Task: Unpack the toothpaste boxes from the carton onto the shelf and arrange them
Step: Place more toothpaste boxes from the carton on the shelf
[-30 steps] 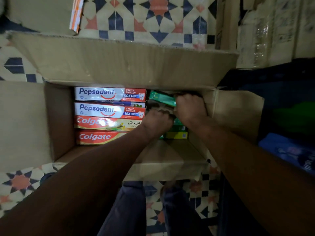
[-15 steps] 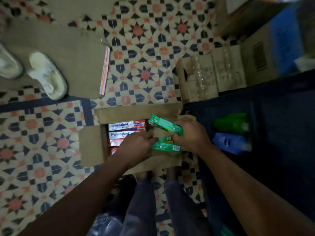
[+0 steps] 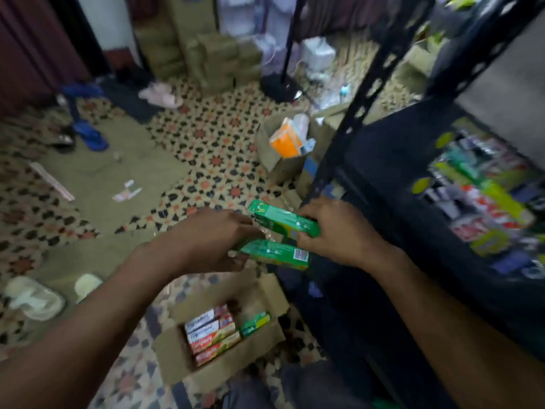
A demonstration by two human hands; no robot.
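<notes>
Swinging up and to the right, the view is now taking in the dark metal shelf, where half a second ago it was looking straight down at floor tile. Mixed packets are already lying on its deck, too blurred to read any brands.

The carton is sitting open on the floor below the hands, near the shelf's foot. It is still holding a stack of red-and-white toothpaste boxes, with one green box at their right end.

The green toothpaste boxes are now riding well clear above the carton, near the shelf edge but not yet over the deck. At least two are showing, one above the other, with something glossy between them, possibly wrap.

The right hand is gripping their right ends, fingers curled round. The left hand is holding the left ends, fingers bent round the lower box.

Judging from this, the lift-out is finishing and the placing is coming next. Much of the carton is still waiting to be unpacked.
</notes>
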